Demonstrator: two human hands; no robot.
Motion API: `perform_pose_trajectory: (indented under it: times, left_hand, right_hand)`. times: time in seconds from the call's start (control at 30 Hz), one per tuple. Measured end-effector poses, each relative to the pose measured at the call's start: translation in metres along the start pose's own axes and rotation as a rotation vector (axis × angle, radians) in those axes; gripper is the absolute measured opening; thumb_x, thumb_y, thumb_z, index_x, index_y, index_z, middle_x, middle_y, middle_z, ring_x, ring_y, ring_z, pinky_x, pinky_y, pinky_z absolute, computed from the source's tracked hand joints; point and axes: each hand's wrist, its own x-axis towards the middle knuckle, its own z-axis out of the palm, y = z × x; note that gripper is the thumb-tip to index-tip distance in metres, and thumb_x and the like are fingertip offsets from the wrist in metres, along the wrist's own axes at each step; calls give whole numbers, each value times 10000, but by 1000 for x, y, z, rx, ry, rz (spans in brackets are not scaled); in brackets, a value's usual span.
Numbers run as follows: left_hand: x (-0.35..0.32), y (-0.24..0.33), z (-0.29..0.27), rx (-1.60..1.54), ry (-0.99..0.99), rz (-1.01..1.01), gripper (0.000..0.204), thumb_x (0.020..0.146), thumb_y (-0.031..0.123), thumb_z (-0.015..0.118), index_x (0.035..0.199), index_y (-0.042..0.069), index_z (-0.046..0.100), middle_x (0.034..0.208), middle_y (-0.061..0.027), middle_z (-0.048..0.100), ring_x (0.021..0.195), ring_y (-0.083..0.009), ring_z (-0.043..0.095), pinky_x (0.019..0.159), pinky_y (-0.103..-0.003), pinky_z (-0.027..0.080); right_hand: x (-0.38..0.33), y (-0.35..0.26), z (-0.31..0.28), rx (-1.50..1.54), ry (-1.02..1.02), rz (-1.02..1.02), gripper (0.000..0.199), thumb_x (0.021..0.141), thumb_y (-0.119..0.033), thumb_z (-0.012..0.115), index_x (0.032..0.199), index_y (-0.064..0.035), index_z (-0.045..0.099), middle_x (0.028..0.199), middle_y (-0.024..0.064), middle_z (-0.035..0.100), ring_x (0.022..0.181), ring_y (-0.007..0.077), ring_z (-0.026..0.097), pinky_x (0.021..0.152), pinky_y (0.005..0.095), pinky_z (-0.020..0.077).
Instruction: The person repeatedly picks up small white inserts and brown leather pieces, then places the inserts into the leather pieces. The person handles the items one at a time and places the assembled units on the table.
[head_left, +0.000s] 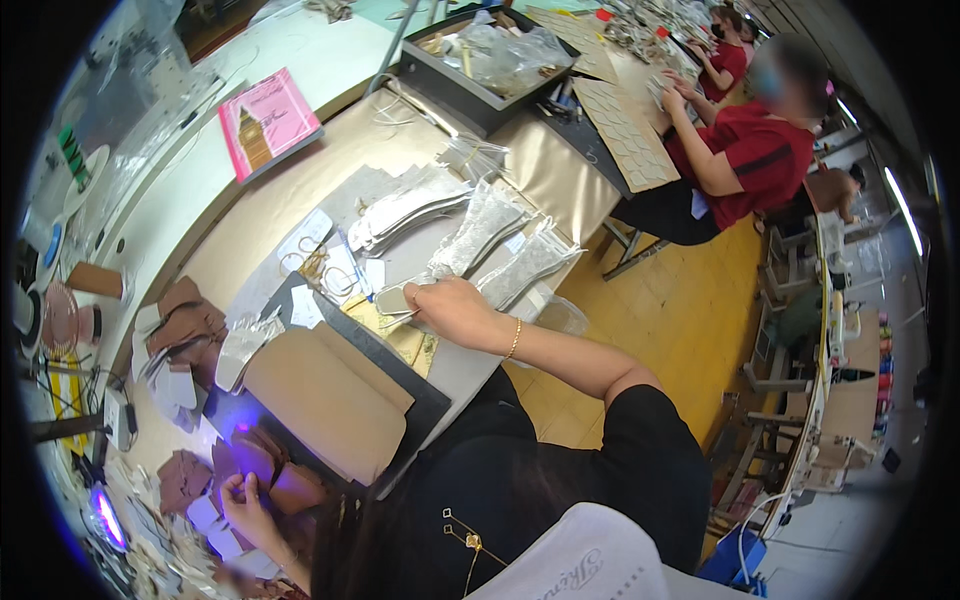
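My right hand (pixel 443 308) is over the near edge of the work table, its fingers pinched on a small pale grey cut piece (pixel 393 299). Beneath it lies a yellow cloth (pixel 408 343). My left hand (pixel 248 508) is at the lower left, fingers bent against a pile of brown leather-like pieces (pixel 252 455) lit purple by a lamp; it seems to grip one of them. Between my hands a brown sheet (pixel 330 400) rests on a dark board (pixel 432 408). Stacks of pale silvery cut pieces (pixel 410 208) lie beyond my right hand.
Gold-handled scissors (pixel 318 262) lie mid-table near a pink notebook (pixel 266 122). A black tray (pixel 490 115) of plastic bags stands at the back. At far left is the glowing purple lamp (pixel 108 517). A co-worker in red (pixel 745 165) sits at the right beside a patterned board (pixel 625 135).
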Motion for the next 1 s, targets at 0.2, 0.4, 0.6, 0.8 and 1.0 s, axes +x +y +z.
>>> perform_pose_trajectory:
  times: [0.2, 0.4, 0.6, 0.8, 1.0]
  left_hand:
    - [4, 17, -4, -95, -71, -2, 122, 849, 65, 694, 841, -5, 594, 795, -21, 565, 703, -128, 490, 652, -260, 423]
    - [-15, 31, 3, 172, -3, 274, 106, 842, 38, 667, 823, -6, 573, 942, -85, 610, 802, -160, 555, 718, -285, 458]
    - [-5, 25, -37, -412, -464, -43, 143, 795, 26, 699, 816, 10, 559, 1312, -192, 553, 1047, -201, 563, 940, -321, 411]
    - [-16, 61, -60, -529, -509, -46, 200, 821, 75, 714, 841, 62, 515, 1192, -117, 579, 993, -149, 552, 879, -269, 413]
    - [-29, 138, -18, -810, -430, -51, 183, 804, -10, 681, 846, 49, 513, 739, -5, 521, 635, -76, 497, 556, -191, 388]
  right_hand:
    - [0, 0, 0, 86, 15, 42, 206, 800, -126, 660, 853, -53, 475, 698, 110, 619, 690, 338, 622, 685, 430, 477]
    - [1, 0, 4, 115, -5, 90, 187, 813, -120, 651, 860, -46, 486, 700, 128, 621, 720, 348, 635, 646, 444, 488]
    - [2, 4, -4, 389, -91, 156, 170, 837, -143, 650, 908, -38, 537, 723, 150, 636, 669, 335, 643, 644, 417, 490]
    - [3, 9, -19, 605, -338, 326, 197, 856, -188, 666, 981, -43, 618, 778, 112, 661, 709, 213, 667, 659, 349, 502]
    - [6, -3, -18, 785, -146, 200, 236, 874, -134, 659, 1099, -63, 657, 832, 64, 672, 734, 94, 633, 661, 272, 501]
